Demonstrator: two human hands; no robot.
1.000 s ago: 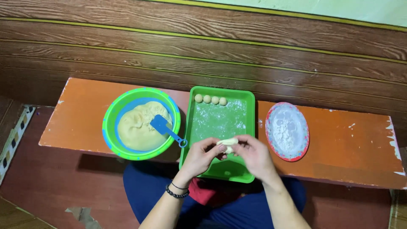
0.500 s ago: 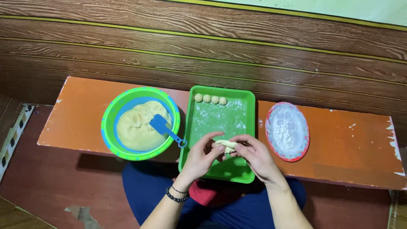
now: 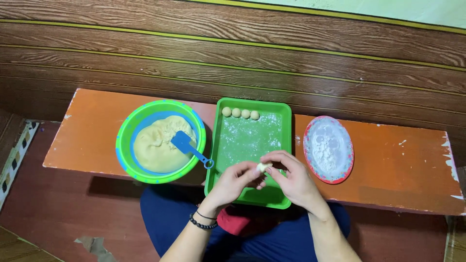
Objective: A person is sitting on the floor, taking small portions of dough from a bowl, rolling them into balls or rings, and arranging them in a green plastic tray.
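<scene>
My left hand [image 3: 234, 182] and my right hand [image 3: 290, 179] meet over the near end of a green tray [image 3: 286, 145], both pinching a small pale piece of dough [image 3: 263, 167] between their fingertips. The tray is dusted with flour, and several small dough balls [image 3: 240, 113] lie in a row along its far edge. Left of the tray stands a green and blue bowl [image 3: 127, 133] holding a mass of pale dough [image 3: 154, 145], with a blue spatula [image 3: 189, 147] resting in it, handle toward the tray.
A red-rimmed plate of white flour [image 3: 328, 148] sits right of the tray. Everything rests on an orange bench [image 3: 398, 165] against a wooden plank wall. My legs in blue trousers are below the bench's near edge.
The dough piece has gone from a longer strip held across both hands to a small lump pinched between the fingertips. My hands have drawn closer together over the tray.
</scene>
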